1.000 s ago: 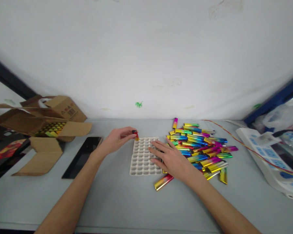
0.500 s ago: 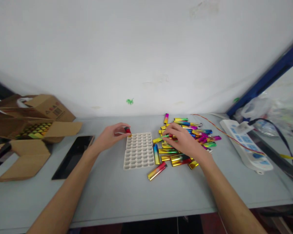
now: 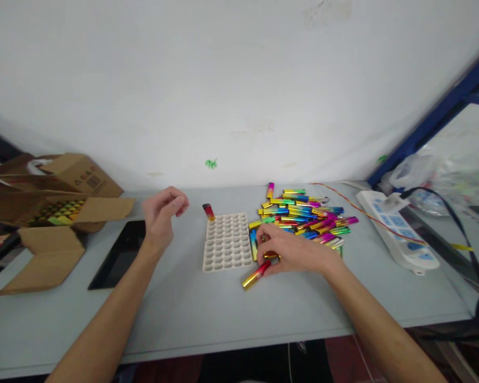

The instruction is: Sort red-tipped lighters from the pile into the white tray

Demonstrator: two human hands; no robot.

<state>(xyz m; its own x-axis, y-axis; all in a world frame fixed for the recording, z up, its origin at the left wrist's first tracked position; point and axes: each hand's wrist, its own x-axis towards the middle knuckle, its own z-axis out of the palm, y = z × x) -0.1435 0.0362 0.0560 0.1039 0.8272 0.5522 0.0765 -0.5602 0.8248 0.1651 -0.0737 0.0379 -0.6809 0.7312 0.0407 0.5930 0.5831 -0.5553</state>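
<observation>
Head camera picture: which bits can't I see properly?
All in the head view:
Front red-and-gold tube: the right hand covers part of its red end, so whether it is gripped is unclear.
Pile of shiny tubes: upper ones and the right hand cover others.
Black tablet: the left hand hides its far corner.
Cardboard box print: too small and blurry to read.

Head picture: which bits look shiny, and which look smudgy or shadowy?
In the head view, bright glints sit on the shiny pieces in the pile; same head view, the clear plastic at the right looks soft and smudgy; head view again, the white tray has gently shaded hollows.
</observation>
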